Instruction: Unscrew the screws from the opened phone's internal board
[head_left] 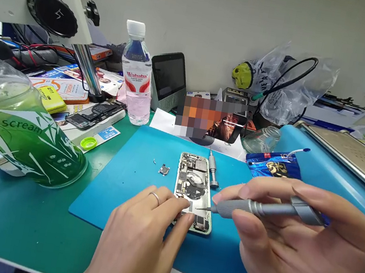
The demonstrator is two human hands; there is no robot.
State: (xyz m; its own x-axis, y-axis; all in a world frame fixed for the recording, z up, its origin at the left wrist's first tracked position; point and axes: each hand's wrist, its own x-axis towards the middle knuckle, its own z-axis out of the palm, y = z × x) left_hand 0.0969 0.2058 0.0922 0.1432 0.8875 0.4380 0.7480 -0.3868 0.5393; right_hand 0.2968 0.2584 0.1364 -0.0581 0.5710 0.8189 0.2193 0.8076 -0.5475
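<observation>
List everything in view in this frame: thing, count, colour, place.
opened phone: 1, silver frame, centre of mat
mat: 1, blue, on green table
spare driver: 1, grey, lying on mat right of phone
small loose part: 1, dark, on mat left of phone
water bottle: 1, clear with red label, upright behind mat
green bottle: 1, green, near left
green cap: 1, green, left of mat
glass jar: 1, clear, behind mat at right
blue packet: 1, blue, right of spare driver
plastic bag: 1, clear, back right
screwdriver: 1, grey, tip at phone's lower part
left hand: 1, ringed, fingers resting on phone's lower end
right hand: 1, gripping screwdriver
</observation>
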